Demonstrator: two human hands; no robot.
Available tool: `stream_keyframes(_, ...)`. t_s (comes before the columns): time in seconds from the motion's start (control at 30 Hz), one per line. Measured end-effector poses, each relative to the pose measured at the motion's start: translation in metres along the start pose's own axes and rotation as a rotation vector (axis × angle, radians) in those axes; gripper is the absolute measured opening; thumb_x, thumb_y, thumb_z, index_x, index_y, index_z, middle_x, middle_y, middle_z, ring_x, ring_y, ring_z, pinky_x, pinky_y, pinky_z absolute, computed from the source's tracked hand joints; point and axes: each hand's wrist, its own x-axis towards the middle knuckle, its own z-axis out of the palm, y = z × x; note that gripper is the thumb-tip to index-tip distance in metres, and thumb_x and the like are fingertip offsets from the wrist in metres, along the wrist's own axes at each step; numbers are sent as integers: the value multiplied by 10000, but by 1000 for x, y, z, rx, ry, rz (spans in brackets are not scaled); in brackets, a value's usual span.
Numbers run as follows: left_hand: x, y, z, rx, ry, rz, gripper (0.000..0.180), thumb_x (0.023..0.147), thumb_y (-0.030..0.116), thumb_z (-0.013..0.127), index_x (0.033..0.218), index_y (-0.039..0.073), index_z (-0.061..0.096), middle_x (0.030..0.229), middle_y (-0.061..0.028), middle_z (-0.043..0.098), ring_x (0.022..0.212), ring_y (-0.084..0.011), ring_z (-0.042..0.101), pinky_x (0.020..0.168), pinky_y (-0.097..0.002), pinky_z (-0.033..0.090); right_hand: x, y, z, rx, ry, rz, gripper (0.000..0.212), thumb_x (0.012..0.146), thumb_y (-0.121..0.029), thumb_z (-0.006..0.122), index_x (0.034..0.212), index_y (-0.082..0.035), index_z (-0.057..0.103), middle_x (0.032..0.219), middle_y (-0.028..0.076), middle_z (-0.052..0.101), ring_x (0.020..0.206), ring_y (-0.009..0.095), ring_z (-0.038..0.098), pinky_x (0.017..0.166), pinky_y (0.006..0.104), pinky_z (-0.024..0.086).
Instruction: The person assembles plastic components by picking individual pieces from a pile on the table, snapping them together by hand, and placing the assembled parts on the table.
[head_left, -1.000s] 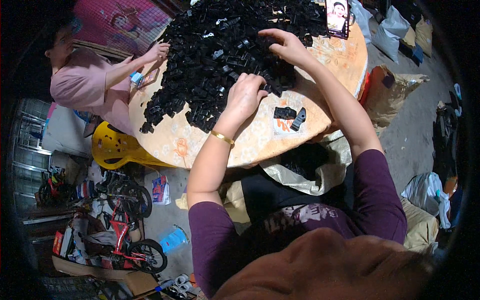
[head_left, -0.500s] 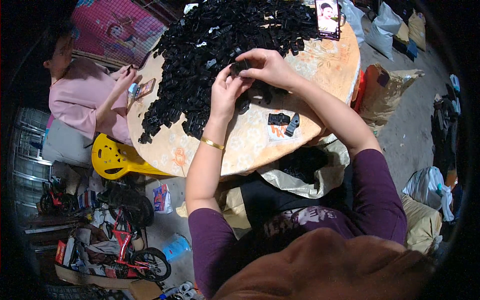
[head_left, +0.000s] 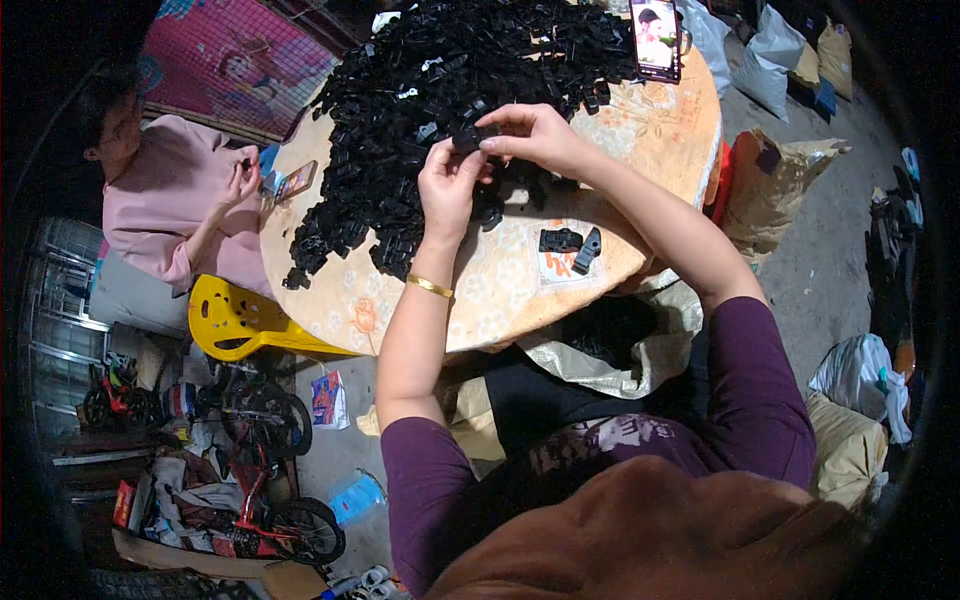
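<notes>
Both of my hands meet over the near side of a big heap of black plastic parts (head_left: 380,150) on a round table with a flowered cover (head_left: 490,310). Between them is a small black plastic part (head_left: 466,137). My left hand (head_left: 447,190) pinches it from below, a gold bangle on the wrist. My right hand (head_left: 540,138) grips its right side with thumb and fingers. Whether it is one piece or two pressed together I cannot tell. Nearer to me, two black plastic pieces (head_left: 572,246) lie apart from the heap on a printed patch of the cover.
A phone (head_left: 655,40) stands at the table's far right, its screen lit. At the left a person in pink (head_left: 170,200) sits by another phone (head_left: 295,181). An open woven sack (head_left: 620,375) lies below the near edge. A yellow chair (head_left: 230,320) and red bicycle (head_left: 260,500) are left.
My hands remain together on the black part, with the right hand's fingers slightly shifted. The seated person's hands have risen a little. The whole view has shifted slightly.
</notes>
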Motion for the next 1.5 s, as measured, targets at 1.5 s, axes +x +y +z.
stream_keyframes(1.5,-23,5,45,877,-241,7,342,686,196,692,911,2,523,722,-129,565,665,-242,570,619,-332,459,-14,-30,-30,-1339,-305,277,368,600,-342,719,835,-71,635,813,114,632,788,273,606,646,375,475)
